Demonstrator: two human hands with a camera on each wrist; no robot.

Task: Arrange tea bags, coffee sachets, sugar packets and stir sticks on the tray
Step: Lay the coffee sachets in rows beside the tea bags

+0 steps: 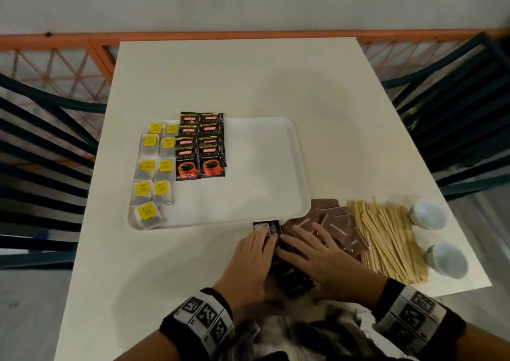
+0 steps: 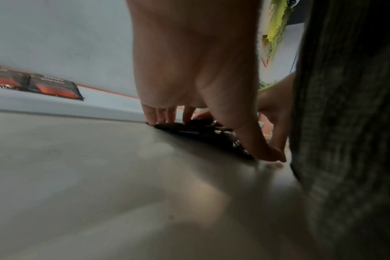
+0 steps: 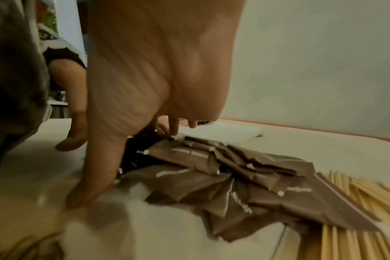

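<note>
A white tray (image 1: 262, 167) holds two columns of tea bags (image 1: 154, 167) with yellow tags at its left. Beside them lie two columns of black coffee sachets (image 1: 200, 148). Just in front of the tray's near right corner sits a loose pile of black coffee sachets (image 1: 292, 278). My left hand (image 1: 256, 250) lies along the pile's left side, fingertips on the sachets (image 2: 189, 129) and thumb down at the near end. My right hand (image 1: 309, 253) rests spread over the pile and the edge of the brown sugar packets (image 1: 336, 220). Wooden stir sticks (image 1: 386, 239) lie further right.
Two white cups (image 1: 427, 213) (image 1: 447, 258) stand near the table's right edge, past the sticks. The right half of the tray is bare. Dark slatted chairs (image 1: 41, 140) (image 1: 463, 112) flank the white table (image 1: 248, 85). A wall runs behind it.
</note>
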